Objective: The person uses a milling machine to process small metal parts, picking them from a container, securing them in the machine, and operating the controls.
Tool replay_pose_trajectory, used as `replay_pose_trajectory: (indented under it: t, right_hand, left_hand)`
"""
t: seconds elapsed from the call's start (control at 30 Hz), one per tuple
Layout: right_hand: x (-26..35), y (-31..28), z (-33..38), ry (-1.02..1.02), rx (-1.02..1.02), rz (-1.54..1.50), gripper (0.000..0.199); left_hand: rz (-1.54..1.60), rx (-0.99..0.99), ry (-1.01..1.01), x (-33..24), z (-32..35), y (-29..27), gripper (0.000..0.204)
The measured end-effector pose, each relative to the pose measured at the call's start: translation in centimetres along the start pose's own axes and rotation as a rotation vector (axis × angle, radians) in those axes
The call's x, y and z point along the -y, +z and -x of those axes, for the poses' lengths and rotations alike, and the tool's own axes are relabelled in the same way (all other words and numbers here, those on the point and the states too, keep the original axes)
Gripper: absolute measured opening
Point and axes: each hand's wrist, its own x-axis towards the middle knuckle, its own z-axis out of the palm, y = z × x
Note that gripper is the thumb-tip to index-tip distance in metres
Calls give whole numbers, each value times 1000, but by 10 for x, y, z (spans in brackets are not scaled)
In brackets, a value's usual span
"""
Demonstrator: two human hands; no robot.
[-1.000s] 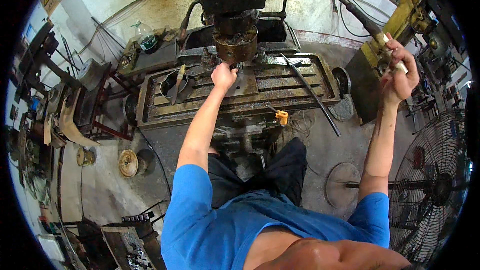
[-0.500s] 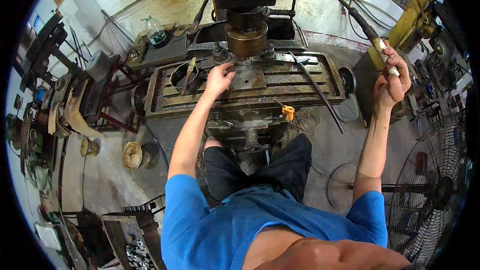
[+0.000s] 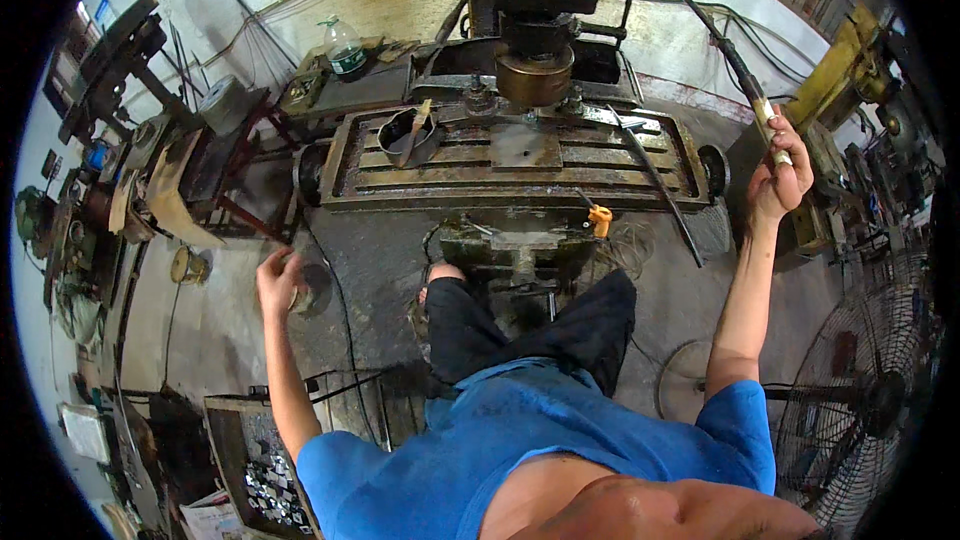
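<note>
My right hand (image 3: 780,170) is closed round the pale grip (image 3: 765,112) of a long dark lever, up at the right of the machine. Out to the left, away from the machine, my left hand (image 3: 278,282) hangs over the floor with its fingers curled in. Whatever it may hold is hidden. Ahead stands the slotted machine table (image 3: 420,185), bearing a flat metal plate (image 3: 527,152) under the round brownish spindle head (image 3: 534,75). A dark pot (image 3: 405,138) with a brush (image 3: 418,120) standing in it sits on the table's left part.
A dark bar (image 3: 650,175) lies slanted across the table's right end. An orange-handled air gun (image 3: 599,222) hangs at the front edge. Low on the left is a bin (image 3: 228,455) of small shiny metal pieces. A large fan (image 3: 850,380) stands at the right.
My left hand has moved from beside the plate on the table, back and out to the left. My right hand stays on the lever grip. The view has shifted slightly.
</note>
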Motion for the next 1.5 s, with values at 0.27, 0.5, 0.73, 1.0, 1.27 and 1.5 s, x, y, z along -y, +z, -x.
replay_pose_trajectory:
  t: [0.27,0.5,0.73,1.0,1.27,1.5]
  right_hand:
    - [-11,-5,12,23,2,-3,26]
    - [-51,-70,19,20,175,88,29]
    - [-37,-65,-12,-122,267,381,33]
    - [-69,-125,-49,-125,212,687,33]
    - [-19,-62,-69,398,31,396,45]
    - [26,-30,-81,34,187,304,34]
  left_hand:
    - [-51,-375,-153,73,72,-133,27]
    - [-287,-591,-308,149,162,-231,25]
    - [-395,-842,-569,181,280,-272,23]
    - [-659,-712,-879,201,313,-262,38]
    - [-1220,-474,-964,225,282,-260,31]
    - [-1211,-466,-957,228,259,-267,25]
